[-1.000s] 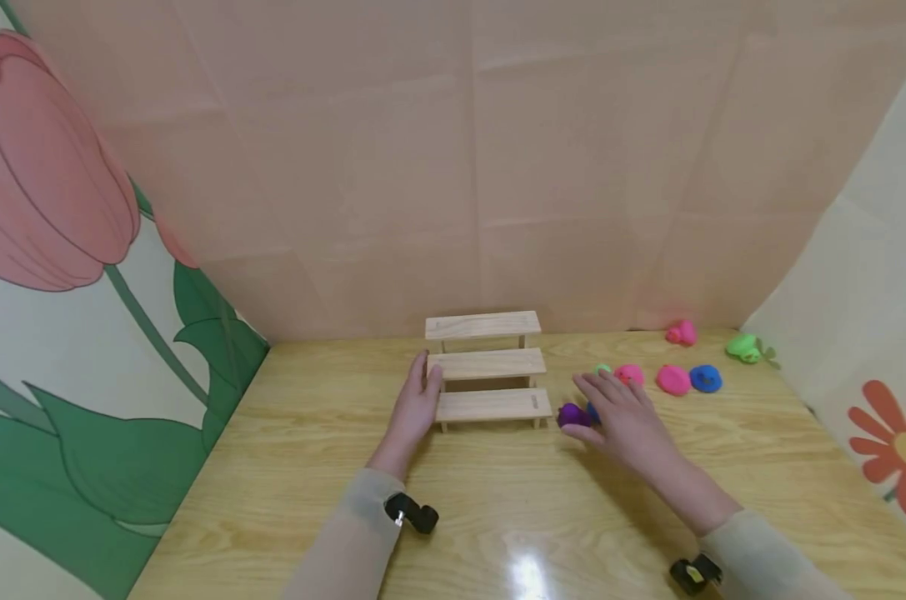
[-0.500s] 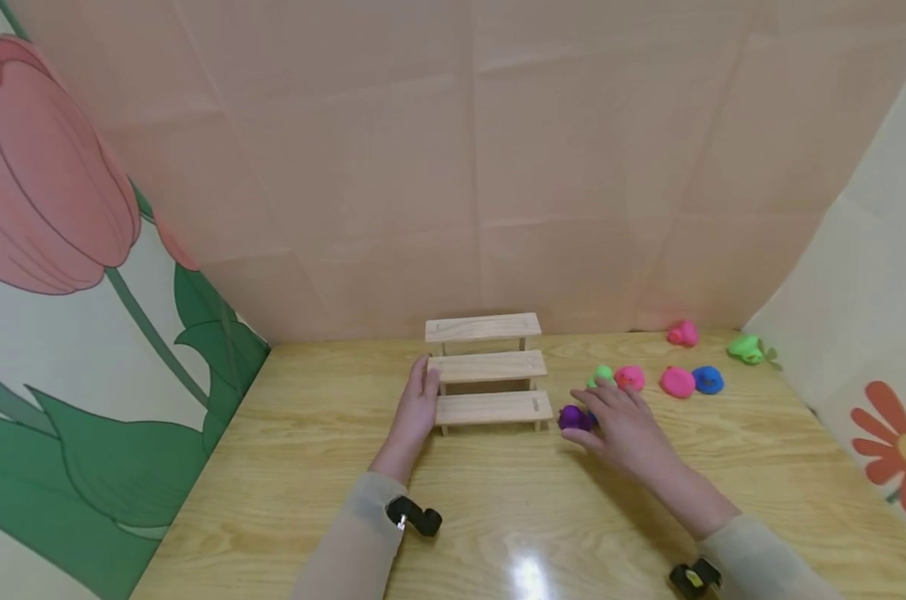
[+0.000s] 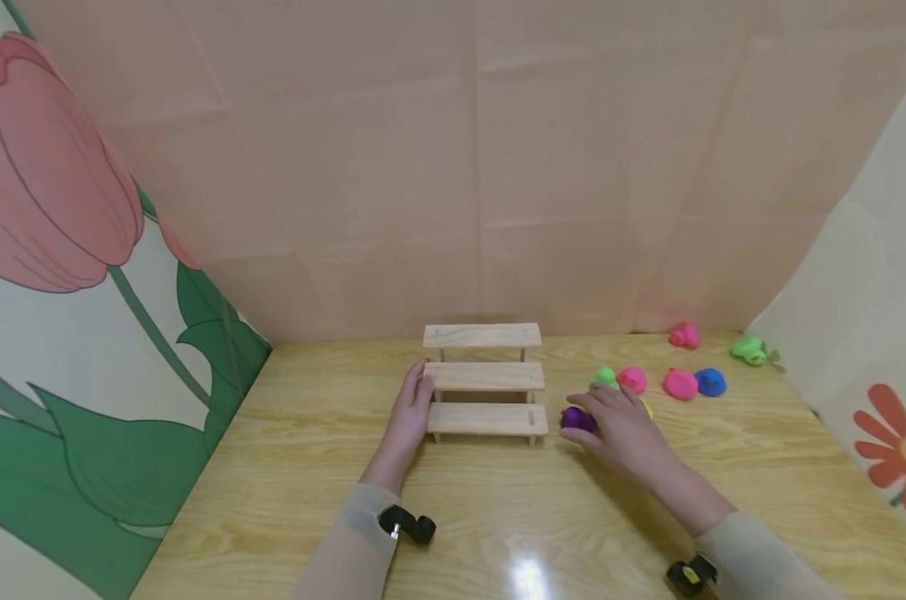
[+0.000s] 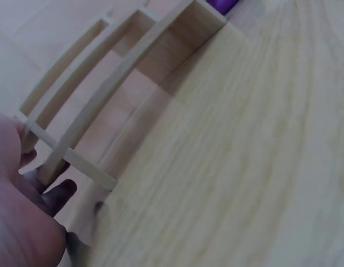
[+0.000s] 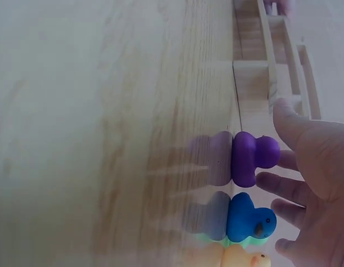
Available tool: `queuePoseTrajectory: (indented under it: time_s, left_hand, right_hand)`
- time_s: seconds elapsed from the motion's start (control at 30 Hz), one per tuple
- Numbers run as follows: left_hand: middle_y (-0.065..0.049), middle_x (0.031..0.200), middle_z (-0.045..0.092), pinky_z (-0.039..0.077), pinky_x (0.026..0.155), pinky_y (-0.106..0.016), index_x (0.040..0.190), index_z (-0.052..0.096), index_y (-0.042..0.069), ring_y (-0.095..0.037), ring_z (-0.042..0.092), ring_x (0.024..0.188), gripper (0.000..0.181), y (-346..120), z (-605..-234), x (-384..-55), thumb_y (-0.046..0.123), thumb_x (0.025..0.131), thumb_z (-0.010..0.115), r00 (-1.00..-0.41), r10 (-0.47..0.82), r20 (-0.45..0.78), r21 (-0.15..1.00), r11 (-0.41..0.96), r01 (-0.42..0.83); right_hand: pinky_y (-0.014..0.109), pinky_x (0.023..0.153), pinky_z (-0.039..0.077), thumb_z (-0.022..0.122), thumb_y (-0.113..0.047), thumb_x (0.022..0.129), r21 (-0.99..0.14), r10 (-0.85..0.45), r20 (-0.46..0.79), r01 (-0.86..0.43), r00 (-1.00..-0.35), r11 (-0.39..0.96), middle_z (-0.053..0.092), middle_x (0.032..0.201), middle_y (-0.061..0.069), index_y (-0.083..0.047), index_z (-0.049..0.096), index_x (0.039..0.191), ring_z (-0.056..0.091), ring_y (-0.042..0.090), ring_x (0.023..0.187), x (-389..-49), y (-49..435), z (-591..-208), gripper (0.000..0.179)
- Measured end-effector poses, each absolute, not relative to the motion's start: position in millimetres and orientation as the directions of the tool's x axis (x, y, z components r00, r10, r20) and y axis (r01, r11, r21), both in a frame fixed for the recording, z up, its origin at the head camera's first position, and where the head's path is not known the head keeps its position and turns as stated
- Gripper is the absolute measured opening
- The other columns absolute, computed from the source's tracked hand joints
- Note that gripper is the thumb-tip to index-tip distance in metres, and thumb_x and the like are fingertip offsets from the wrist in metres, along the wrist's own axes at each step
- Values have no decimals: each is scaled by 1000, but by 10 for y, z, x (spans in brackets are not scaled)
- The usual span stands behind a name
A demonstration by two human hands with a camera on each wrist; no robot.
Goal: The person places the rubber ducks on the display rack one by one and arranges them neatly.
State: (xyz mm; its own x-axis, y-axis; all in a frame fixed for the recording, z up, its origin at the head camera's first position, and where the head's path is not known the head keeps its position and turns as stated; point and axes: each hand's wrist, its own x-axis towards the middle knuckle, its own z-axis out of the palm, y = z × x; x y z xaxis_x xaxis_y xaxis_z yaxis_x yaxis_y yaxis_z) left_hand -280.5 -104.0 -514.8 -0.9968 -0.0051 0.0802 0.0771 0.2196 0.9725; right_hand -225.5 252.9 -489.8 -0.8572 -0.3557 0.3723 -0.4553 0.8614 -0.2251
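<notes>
A light wooden three-tier stand [image 3: 490, 418] sits mid-table. At its left end my left hand [image 3: 407, 417] grips the steps; in the left wrist view, the fingers curl round the end of the stand [image 4: 99, 100]. My right hand [image 3: 623, 429] hovers with spread, relaxed fingers beside a purple rubber duck [image 3: 577, 419], holding nothing. The right wrist view has that purple duck [image 5: 245, 158], a blue duck [image 5: 247, 219] and a yellow duck [image 5: 244, 257] in a row near the fingers. In the head view the hand hides the blue duck and most of the yellow one.
Behind the right hand stand a green duck [image 3: 605, 377] and a pink duck [image 3: 633, 380]. Farther right are another pink duck [image 3: 680, 384], a blue duck [image 3: 711, 382], a back pink duck [image 3: 684, 335] and a green duck [image 3: 748, 351]. A pinkish backdrop [image 3: 347, 208] borders the table.
My left hand has drawn the wooden stand slightly toward me and a little left. The right hand has barely moved, staying beside the purple duck.
</notes>
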Motion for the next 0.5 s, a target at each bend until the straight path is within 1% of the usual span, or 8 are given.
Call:
queuePoseTrajectory:
  time_s: [0.17,0.27,0.4,0.5]
  left_hand:
    - [-16,172,43,29,132,-58,173,37,21,-38,39,159,62,-1061,-5204,-2788,51,119,45,-996,6,86,976,201,85]
    - [-14,171,46,29,132,-57,172,40,22,-36,39,159,62,-1069,-5229,-2798,53,118,47,-996,-10,88,977,195,85]
    - [-11,171,47,29,133,-54,171,43,26,-34,39,159,60,-1072,-5240,-2807,53,118,48,-995,-28,92,976,200,85]
    - [-12,170,48,30,132,-54,170,44,26,-34,39,159,59,-1071,-5244,-2806,53,118,48,-995,-32,97,973,215,88]
  right_hand:
    - [74,121,34,91,-38,94,-242,-342,374,-446,-862,862,74,124,20,-5,78,127,65,50,124,-2264,2514,-4926,48]
    - [73,120,36,92,-37,94,-247,-334,377,-441,-864,863,75,123,19,-5,78,126,66,48,120,-2291,2517,-4949,47]
    - [70,114,45,92,-36,93,-267,-307,369,-417,-877,869,76,123,19,-4,78,123,67,47,119,-2319,2537,-4972,46]
    - [67,108,49,93,-35,92,-286,-290,351,-397,-890,872,76,119,17,-5,78,119,68,45,116,-2337,2556,-4989,42]
